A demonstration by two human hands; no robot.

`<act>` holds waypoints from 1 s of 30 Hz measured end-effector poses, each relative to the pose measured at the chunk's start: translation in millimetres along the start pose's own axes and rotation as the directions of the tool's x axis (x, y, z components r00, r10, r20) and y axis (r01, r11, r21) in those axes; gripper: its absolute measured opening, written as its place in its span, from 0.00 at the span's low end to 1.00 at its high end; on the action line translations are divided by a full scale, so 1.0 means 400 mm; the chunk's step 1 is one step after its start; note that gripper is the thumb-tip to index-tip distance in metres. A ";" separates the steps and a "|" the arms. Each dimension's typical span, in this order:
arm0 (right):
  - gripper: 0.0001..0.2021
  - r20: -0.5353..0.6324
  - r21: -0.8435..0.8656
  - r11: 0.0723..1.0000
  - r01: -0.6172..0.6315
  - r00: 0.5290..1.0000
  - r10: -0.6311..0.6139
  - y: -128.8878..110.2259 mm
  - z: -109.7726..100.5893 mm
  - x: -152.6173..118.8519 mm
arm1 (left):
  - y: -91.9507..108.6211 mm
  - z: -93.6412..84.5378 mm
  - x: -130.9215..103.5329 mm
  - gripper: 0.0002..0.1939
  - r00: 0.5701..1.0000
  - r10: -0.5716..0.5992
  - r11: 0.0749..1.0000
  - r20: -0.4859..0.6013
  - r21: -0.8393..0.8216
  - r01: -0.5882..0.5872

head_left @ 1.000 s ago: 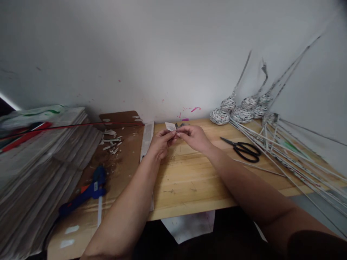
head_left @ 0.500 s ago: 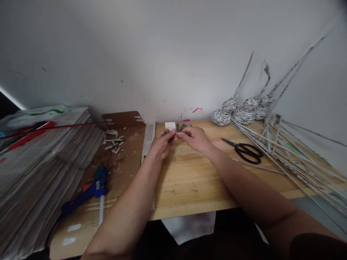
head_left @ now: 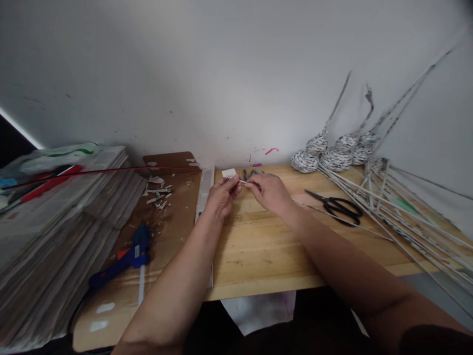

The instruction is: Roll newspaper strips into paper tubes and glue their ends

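Note:
Between my two hands, over the wooden table, runs a short bit of thin white rolled-paper tube (head_left: 243, 182). My left hand (head_left: 222, 195) pinches one end with thumb and fingertips. On the other side my right hand (head_left: 269, 191) grips the tube, its fingers partly hidden. A thin paper tube (head_left: 343, 220) slants right from behind my right forearm; whether it is the same piece I cannot tell. Just beyond the hands are a small white block or card (head_left: 228, 173) and a dark grey crumpled thing (head_left: 254, 173). Black-handled scissors (head_left: 338, 207) lie to the right.
Woven paper gourd shapes (head_left: 318, 153) stand against the wall, with loose paper tubes (head_left: 410, 217) before them. On the left are a tall newspaper stack (head_left: 92, 231), a blue glue gun (head_left: 138, 249) and paper scraps (head_left: 158, 192) on cardboard (head_left: 173, 227).
My hands have drawn slightly apart, so more of the white tube shows between them. The slanting tube reaches further left beside my right forearm. The whole view has shifted slightly.

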State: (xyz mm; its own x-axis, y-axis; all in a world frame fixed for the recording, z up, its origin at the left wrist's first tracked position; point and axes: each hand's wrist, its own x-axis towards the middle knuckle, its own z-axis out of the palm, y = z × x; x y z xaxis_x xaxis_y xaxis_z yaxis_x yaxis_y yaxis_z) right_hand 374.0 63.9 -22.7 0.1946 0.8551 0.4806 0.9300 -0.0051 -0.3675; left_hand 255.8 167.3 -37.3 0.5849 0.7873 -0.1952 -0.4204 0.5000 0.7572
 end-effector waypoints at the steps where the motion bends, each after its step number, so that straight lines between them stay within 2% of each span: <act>1: 0.14 0.002 0.020 1.000 -0.010 1.000 0.010 0.001 0.000 0.002 | 0.000 0.000 -0.001 0.02 1.000 0.000 1.000 0.010 -0.002 0.000; 3: 0.15 0.039 0.111 0.992 -0.066 0.997 0.062 0.005 0.000 0.006 | 0.001 -0.001 -0.003 0.02 0.999 -0.004 1.000 0.045 -0.004 0.004; 6: 0.16 0.179 0.288 0.935 -0.209 0.971 0.162 0.010 -0.001 0.011 | 0.003 -0.002 -0.004 0.03 0.995 -0.022 1.000 0.099 0.000 0.022; 8: 0.15 0.193 0.322 0.916 -0.237 0.964 0.182 0.010 -0.002 0.010 | 0.003 -0.004 -0.001 0.03 0.995 -0.029 1.000 0.096 0.000 0.029; 12: 0.07 0.036 0.157 0.984 -0.083 0.996 0.079 0.002 -0.001 0.001 | 0.003 -0.007 0.007 0.02 1.000 0.004 1.000 0.009 -0.027 -0.003; 15: 0.09 0.010 0.043 0.999 -0.014 1.000 0.014 0.000 0.002 -0.002 | 0.003 -0.006 0.007 0.04 0.999 0.030 0.998 -0.013 -0.046 -0.031; 17: 0.11 0.032 0.025 1.000 -0.013 0.999 0.012 0.003 0.005 -0.001 | 0.003 -0.004 0.004 0.04 0.999 0.034 0.998 -0.005 -0.052 -0.035; 21: 0.14 0.109 0.105 0.993 -0.056 0.993 0.045 0.005 0.005 0.000 | 0.005 -0.001 0.000 0.02 1.000 0.027 0.999 0.014 -0.044 -0.026; 26: 0.10 0.033 0.059 0.998 -0.020 0.999 0.018 -0.005 0.001 -0.003 | 0.008 0.002 0.003 0.02 1.000 0.011 0.999 -0.026 -0.042 -0.012; 30: 0.14 0.034 0.018 1.000 -0.025 0.999 0.024 -0.008 0.004 -0.002 | 0.010 0.005 0.000 0.02 1.000 0.015 0.999 -0.006 -0.048 -0.015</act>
State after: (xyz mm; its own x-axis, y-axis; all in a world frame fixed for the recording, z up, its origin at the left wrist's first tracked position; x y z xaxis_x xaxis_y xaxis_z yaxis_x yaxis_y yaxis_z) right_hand 370.5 64.1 -23.0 0.2063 0.8716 0.4446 0.9190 -0.0166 -0.3939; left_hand 255.5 168.7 -33.1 0.5740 0.7970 -0.1877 -0.4622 0.5046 0.7292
